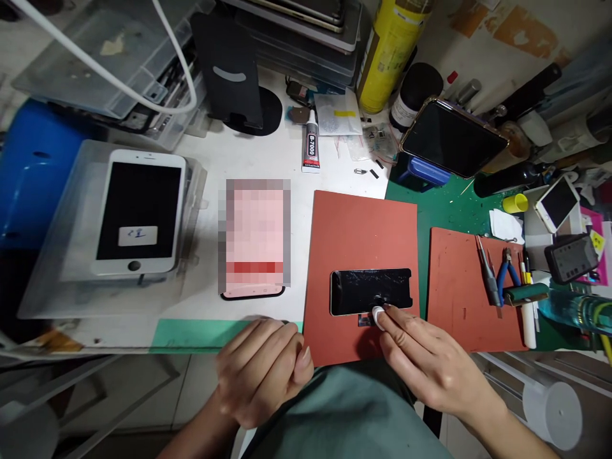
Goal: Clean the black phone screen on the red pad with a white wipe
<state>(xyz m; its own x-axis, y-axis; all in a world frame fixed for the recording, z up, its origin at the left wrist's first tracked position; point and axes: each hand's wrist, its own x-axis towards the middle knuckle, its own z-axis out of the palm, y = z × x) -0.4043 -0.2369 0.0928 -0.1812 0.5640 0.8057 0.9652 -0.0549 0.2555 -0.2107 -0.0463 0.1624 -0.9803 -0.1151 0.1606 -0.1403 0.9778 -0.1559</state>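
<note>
You have the cracked black phone screen panel (pixel 370 292) lying flat on the red-orange silicone mat (pixel 363 223), its lower edge just over a small dark piece (pixel 366 320) (what that piece is, you can't tell from here). The work in hand sits right at that edge: the fingers (pixel 401 325) of your right hand (pixel 433 360) grip a small white pad (pixel 377 317) against the glass. Your left hand (pixel 261 370) rests loosely curled near the mat's lower left corner, holding nothing you can see. Farther left, a clear plastic tray (pixel 48 284) carries a white-framed phone display (pixel 138 213). A clear organiser box (pixel 71 64) sits behind it, and up the bench a clear bag (pixel 380 141) holds small parts
</note>
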